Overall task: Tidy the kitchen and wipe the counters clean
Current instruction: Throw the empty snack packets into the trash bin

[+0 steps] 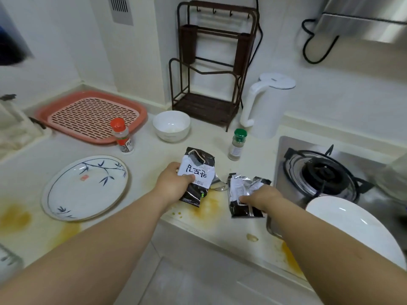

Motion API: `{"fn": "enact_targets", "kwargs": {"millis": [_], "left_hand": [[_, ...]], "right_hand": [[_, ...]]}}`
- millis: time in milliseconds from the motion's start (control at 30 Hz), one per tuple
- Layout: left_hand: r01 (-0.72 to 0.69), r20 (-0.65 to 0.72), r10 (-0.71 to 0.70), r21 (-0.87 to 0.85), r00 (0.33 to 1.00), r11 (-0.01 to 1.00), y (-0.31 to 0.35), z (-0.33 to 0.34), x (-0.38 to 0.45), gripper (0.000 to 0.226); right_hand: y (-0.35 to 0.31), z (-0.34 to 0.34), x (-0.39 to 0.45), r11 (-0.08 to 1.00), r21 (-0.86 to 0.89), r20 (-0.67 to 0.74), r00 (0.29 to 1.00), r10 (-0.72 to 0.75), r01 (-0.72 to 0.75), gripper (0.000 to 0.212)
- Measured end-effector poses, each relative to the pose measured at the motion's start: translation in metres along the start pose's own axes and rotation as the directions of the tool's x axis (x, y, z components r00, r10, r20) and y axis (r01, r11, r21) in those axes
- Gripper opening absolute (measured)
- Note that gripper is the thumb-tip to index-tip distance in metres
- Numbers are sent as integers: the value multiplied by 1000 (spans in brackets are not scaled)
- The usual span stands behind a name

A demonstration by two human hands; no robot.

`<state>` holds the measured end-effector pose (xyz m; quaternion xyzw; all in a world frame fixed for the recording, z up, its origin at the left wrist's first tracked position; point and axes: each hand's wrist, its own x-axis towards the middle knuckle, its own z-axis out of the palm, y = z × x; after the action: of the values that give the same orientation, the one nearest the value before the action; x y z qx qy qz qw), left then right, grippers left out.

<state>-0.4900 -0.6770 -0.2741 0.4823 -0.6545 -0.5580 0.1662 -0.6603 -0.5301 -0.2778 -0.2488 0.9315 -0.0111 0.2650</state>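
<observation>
My left hand [174, 181] grips a black-and-white snack wrapper [196, 172], lifted a little above the cream counter [154, 150]. My right hand [259, 198] pinches a second, crumpled black-and-silver wrapper [242, 190] that lies on the counter beside the stove. A bit of silver foil [218, 183] shows between the two wrappers. Yellow-orange stains [207, 203] mark the counter under the wrappers, at the left [15, 216] and near the front edge [290, 258]. A small brown smear [252, 237] sits by the edge.
An oval bamboo-painted plate [86, 188] lies at the left. Behind stand a red-capped spice jar [122, 136], white bowl [171, 126], green-capped jar [236, 145], pink drain tray [92, 115], brown rack [211, 69] and white kettle [264, 106]. The gas stove [319, 172] and a white plate [356, 230] are at the right.
</observation>
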Motion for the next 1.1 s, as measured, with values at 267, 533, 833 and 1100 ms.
{"fn": "enact_targets", "kwargs": {"millis": [267, 533, 833, 1100], "left_hand": [[20, -31, -21, -8, 999, 1000, -12, -17, -8, 26], [18, -138, -27, -67, 990, 998, -5, -30, -44, 25], [3, -459, -116, -238, 881, 971, -13, -48, -151, 35], [75, -673, -348, -399, 653, 914, -92, -60, -314, 30]], "right_hand": [[-4, 8, 1, 985, -171, 1, 1000, -13, 13, 15], [-16, -33, -24, 992, -11, -56, 991, -124, 124, 28], [-36, -41, -68, 895, 173, -20, 910, -415, 412, 32], [-77, 42, -159, 747, 242, 205, 719, -664, 620, 29]]}}
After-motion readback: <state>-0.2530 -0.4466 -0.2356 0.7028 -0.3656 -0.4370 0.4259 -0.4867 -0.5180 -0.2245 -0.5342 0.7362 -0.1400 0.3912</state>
